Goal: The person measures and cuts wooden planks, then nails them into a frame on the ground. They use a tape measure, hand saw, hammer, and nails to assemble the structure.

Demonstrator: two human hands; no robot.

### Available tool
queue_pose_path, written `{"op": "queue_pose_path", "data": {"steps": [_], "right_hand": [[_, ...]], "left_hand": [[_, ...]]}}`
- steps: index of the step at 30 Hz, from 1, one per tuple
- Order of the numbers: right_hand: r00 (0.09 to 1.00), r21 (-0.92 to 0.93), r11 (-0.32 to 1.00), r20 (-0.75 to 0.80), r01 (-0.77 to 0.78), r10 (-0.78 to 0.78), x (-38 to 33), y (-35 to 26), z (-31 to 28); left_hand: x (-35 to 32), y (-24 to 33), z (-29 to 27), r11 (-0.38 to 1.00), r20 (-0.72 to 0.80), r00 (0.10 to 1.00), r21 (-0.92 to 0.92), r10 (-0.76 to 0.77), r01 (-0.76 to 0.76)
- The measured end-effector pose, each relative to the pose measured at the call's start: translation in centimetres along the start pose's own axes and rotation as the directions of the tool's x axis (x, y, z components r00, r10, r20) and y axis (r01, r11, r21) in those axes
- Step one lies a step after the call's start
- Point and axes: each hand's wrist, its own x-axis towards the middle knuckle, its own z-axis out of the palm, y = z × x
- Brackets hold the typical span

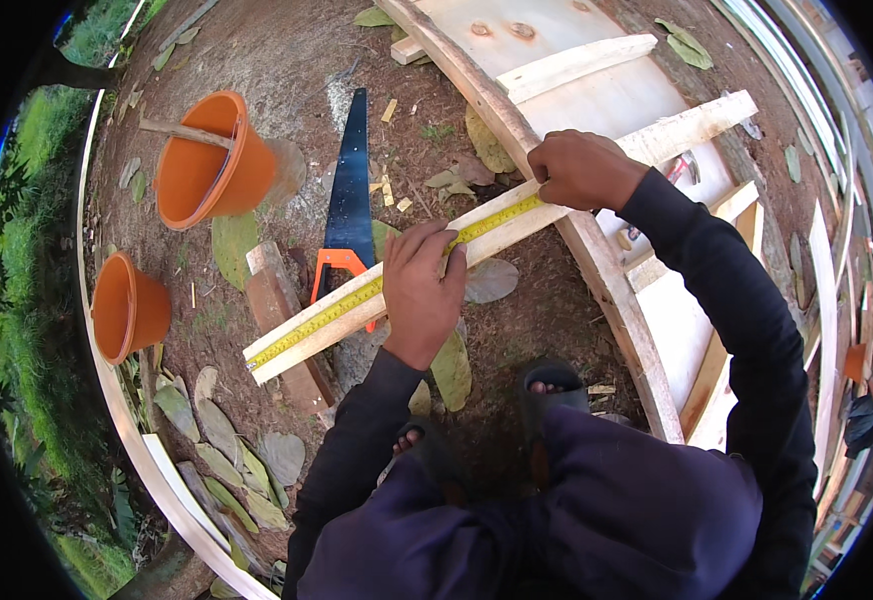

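Crosswise, soil (547,335) between block (269,285) and frame (612,285) is bridged by a board (692,128), gripped by the left hand (425,290); finely marked yellow tape (359,294) is pinched by the right hand (587,170).

Orange bucket (250,178), stick (185,133) over its rim, second orange bucket (151,308), fallen leaves (282,457), grass (57,140)

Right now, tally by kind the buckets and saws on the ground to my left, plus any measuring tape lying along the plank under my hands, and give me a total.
Orange buckets: 2
Handsaw: 1
Yellow measuring tape: 1
Total: 4
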Motion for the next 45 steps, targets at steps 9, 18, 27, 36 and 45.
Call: {"op": "queue_pose_path", "data": {"steps": [9, 18, 27, 36, 45], "right_hand": [[0.999, 0.070, 0.997, -0.038, 0.016, -0.013, 0.4, 0.7, 1.0], [0.999, 0.139, 0.990, -0.037, 0.008, -0.003, 0.1, 1.2, 1.3], [0.988, 0.249, 0.958, -0.086, 0.144, -0.126, 0.1, 1.5, 1.1], [0.905, 0.626, 0.750, -0.416, 0.212, 0.092, 1.5, -3.9, 2.0], [0.955, 0.838, 0.499, -0.289, 0.221, 0.063, -3.8, -1.3, 0.6]], "left_hand": [[1.3, 1.5, 4.5, 0.996, -0.050, 0.998, 0.075, -0.035, 0.038], [1.4, 1.9, 5.4, 0.993, -0.053, 0.997, 0.099, -0.058, 0.063], [1.5, 3.1, 5.4, 0.962, -0.130, 0.991, 0.267, -0.029, 0.064], [1.1, 2.9, 5.8, 0.961, -0.173, 0.985, 0.269, -0.016, 0.063], [2.3, 2.2, 4.5, 0.947, -0.045, 0.970, 0.210, -0.241, 0.245]]}}
